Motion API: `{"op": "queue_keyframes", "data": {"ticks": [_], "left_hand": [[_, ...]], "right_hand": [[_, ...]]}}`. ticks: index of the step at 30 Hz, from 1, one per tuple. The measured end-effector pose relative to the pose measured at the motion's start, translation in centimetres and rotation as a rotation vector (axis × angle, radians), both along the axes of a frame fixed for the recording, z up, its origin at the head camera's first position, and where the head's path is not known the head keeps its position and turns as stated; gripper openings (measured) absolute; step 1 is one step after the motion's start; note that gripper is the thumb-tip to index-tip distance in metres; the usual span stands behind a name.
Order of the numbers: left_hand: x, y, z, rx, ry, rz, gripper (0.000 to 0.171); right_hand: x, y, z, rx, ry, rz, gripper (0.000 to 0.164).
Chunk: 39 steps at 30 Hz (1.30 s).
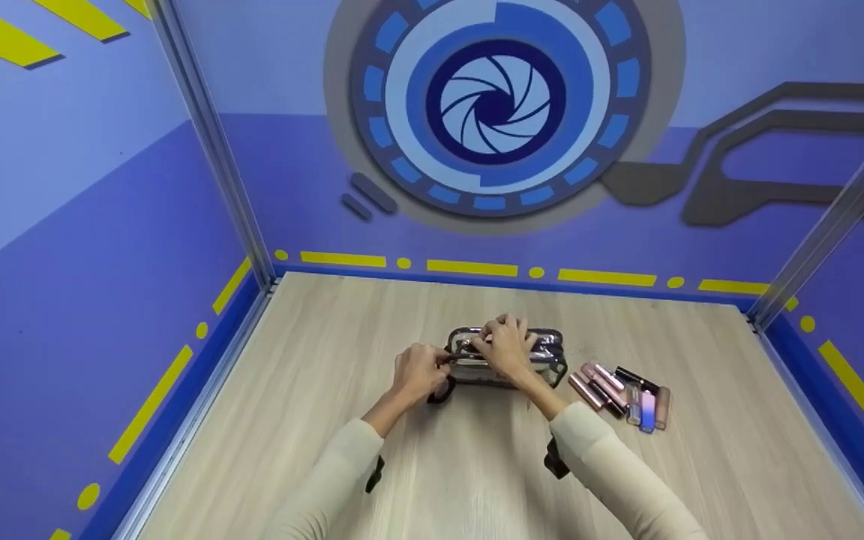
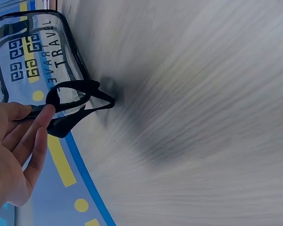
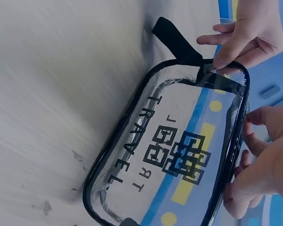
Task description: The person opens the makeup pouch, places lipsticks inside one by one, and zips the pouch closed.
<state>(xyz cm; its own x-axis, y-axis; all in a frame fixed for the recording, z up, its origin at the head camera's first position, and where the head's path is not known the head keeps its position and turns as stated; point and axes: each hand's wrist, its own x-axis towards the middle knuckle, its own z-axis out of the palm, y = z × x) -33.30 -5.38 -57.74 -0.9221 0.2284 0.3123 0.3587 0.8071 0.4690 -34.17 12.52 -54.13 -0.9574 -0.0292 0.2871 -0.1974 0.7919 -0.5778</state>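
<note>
A clear travel pouch (image 1: pixel 469 373) with black edging and printed black lettering stands on the wooden table; the wall pattern shows through its side (image 3: pixel 146 141) in the right wrist view. My left hand (image 1: pixel 421 371) pinches its left end, where a black strap loop (image 2: pixel 66 126) hangs just beneath the fingers. Over the pouch's top lies my right hand (image 1: pixel 508 349), its fingers and thumb curled about the upper edge, along the zipper side. From the right wrist, both the left hand (image 3: pixel 254 37) and the right hand (image 3: pixel 269 160) appear at that black edge.
Right of the pouch lies a loose pile of small cosmetic tubes (image 1: pixel 619 394), pink, black and blue-violet. Blue panels with yellow marks (image 1: pixel 472 268) wall the table (image 1: pixel 477 465) at the back and both sides, with metal posts (image 1: pixel 211 135) at the corners.
</note>
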Motion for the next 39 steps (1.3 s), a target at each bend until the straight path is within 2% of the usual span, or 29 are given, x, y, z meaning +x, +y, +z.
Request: {"op": "queue_keyframes", "data": {"ticks": [3, 9, 15, 18, 23, 25, 27, 32, 34, 36, 39], "left_hand": [[0.0, -0.1, -0.2, 0.017, -0.015, 0.001, 0.014], [-0.3, -0.1, -0.2, 0.039, -0.014, 0.032, 0.011], [-0.3, -0.6, 0.0, 0.038, -0.037, 0.032, 0.012], [-0.3, -1.3, 0.2, 0.054, -0.051, 0.049, 0.011], [-0.4, -2.7, 0.5, 0.07, -0.071, 0.083, 0.009], [-0.4, -3.0, 0.6, 0.068, -0.072, 0.076, 0.008], [-0.4, -3.2, 0.7, 0.065, -0.075, 0.07, 0.008], [-0.5, -3.3, 0.7, 0.06, -0.066, 0.036, 0.008], [-0.5, -3.4, 0.8, 0.065, -0.085, -0.001, 0.011], [-0.6, -3.5, 1.1, 0.075, -0.123, -0.057, 0.015], [-0.8, -3.5, 1.7, 0.108, -0.194, -0.154, 0.026]], "right_hand": [[0.0, 0.2, -0.4, -0.013, 0.006, 0.0, 0.012], [-0.4, 1.4, -0.9, 0.107, 0.151, -0.005, 0.01], [-0.7, 2.8, -0.5, 0.116, 0.174, 0.037, 0.011], [-1.0, 4.4, -0.2, 0.091, 0.168, 0.044, 0.011], [-1.4, 8.5, 0.3, -0.052, 0.037, -0.026, 0.01], [-1.4, 9.9, 0.2, -0.104, -0.016, -0.06, 0.01], [-1.4, 10.9, -0.1, -0.179, -0.07, -0.057, 0.01], [-1.2, 11.8, -0.7, -0.528, -0.252, 0.0, 0.014], [-1.1, 12.0, -0.9, -0.621, -0.281, -0.006, 0.017], [-1.0, 12.1, -0.9, -0.665, -0.292, -0.027, 0.019], [-0.7, 12.2, -0.8, -0.652, -0.285, -0.051, 0.021]]}}
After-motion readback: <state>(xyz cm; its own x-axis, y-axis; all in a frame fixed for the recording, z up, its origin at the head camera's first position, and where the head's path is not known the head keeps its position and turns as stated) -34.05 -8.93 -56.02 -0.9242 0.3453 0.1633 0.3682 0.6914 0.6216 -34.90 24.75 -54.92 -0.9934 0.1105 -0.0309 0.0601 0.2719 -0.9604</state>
